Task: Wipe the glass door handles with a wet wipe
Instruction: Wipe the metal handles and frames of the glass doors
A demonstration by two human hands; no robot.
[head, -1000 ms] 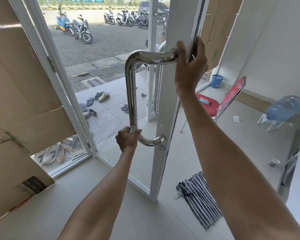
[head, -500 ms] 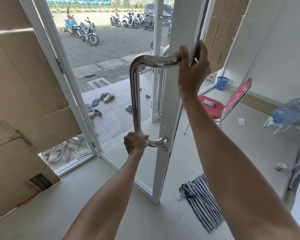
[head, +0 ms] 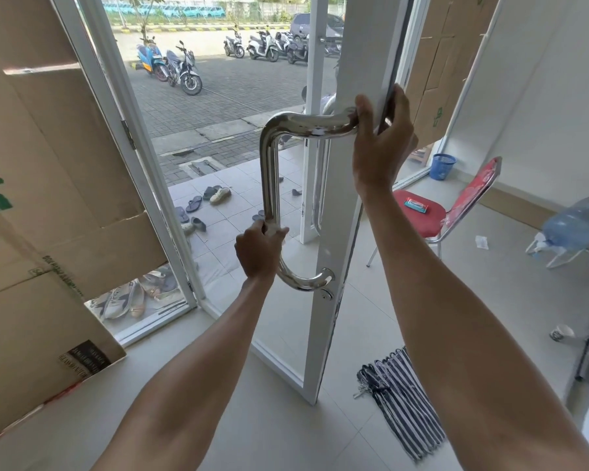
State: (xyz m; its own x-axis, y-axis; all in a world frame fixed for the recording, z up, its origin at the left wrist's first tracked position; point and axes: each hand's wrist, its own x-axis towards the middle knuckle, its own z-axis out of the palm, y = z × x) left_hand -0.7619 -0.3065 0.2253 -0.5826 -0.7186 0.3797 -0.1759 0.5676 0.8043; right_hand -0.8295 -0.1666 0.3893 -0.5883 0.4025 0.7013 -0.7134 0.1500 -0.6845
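Note:
The open glass door's white frame [head: 340, 212] carries a polished steel door handle [head: 269, 171], a tall bent bar. My left hand [head: 257, 254] is closed around the bar's lower part, just above the bottom bend. A small pale scrap shows at its fingers; I cannot tell if it is the wet wipe. My right hand [head: 381, 144] clamps the door's edge beside the handle's upper mount, thumb on the bar end. A second handle [head: 318, 185] on the outer side shows through the glass.
Cardboard sheets [head: 48, 185] cover the left panel. A red chair [head: 422, 215] with a wipes pack [head: 417, 204] stands right of the door. A striped cloth [head: 402, 399] lies on the floor, with a water jug [head: 575, 226] and blue bin [head: 442, 166] farther right. Shoes lie outside.
My left hand has slid a little way up the bar from the bottom bend. My right hand keeps its hold on the door edge. The view has shifted slightly.

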